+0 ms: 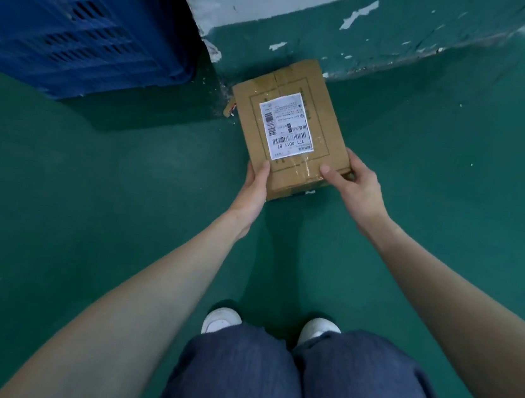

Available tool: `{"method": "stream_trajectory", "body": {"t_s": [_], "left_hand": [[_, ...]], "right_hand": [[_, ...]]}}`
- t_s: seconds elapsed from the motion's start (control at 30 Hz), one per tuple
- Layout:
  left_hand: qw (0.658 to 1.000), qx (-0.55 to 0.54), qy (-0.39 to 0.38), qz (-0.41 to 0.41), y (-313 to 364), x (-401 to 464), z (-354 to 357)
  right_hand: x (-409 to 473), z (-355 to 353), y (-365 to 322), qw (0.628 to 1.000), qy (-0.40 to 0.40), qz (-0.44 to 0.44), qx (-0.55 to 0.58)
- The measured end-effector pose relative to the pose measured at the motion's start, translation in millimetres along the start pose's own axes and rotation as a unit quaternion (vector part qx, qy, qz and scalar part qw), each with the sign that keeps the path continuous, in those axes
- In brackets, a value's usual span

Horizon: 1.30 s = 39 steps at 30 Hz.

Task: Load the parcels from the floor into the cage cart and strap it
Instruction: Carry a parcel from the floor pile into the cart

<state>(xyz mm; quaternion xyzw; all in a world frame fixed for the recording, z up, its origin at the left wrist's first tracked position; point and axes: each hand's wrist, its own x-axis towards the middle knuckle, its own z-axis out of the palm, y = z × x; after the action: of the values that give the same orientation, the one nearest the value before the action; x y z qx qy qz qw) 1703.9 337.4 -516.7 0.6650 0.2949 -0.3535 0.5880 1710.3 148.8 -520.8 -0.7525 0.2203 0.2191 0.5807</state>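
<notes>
A flat brown cardboard parcel (323, 113) with a white shipping label lies at the foot of a wall corner, over the green floor. My left hand (254, 188) grips its near left corner, thumb on top. My right hand (355, 183) grips its near right corner, thumb on the top face and fingers round the side edge. Whether the parcel touches the floor I cannot tell. No cage cart is in view.
A blue slotted plastic crate (74, 20) stands on the floor at the upper left. A white and green wall (311, 3) with chipped paint runs behind the parcel. My white shoes (221, 319) and blue trousers show at the bottom.
</notes>
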Motion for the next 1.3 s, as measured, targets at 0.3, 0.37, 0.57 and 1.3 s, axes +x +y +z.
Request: {"method": "stream_trajectory", "body": {"t_s": [0.3,0.37,0.57,1.3], "left_hand": [[0.999,-0.033,-0.006,0.039,74,-190,-30],[0.998,-0.043,-0.007,0.044,95,-246,-40],[0.996,-0.072,-0.012,0.05,157,-442,-71],[0.989,-0.121,-0.031,0.075,153,-682,-35]], "right_hand": [[-178,-26,-137,0.998,0.027,0.013,0.057],[-231,-34,-177,0.997,0.031,0.024,0.065],[-409,-62,-297,0.994,0.0,0.078,0.072],[-572,-147,-359,0.959,-0.236,0.105,0.112]]}}
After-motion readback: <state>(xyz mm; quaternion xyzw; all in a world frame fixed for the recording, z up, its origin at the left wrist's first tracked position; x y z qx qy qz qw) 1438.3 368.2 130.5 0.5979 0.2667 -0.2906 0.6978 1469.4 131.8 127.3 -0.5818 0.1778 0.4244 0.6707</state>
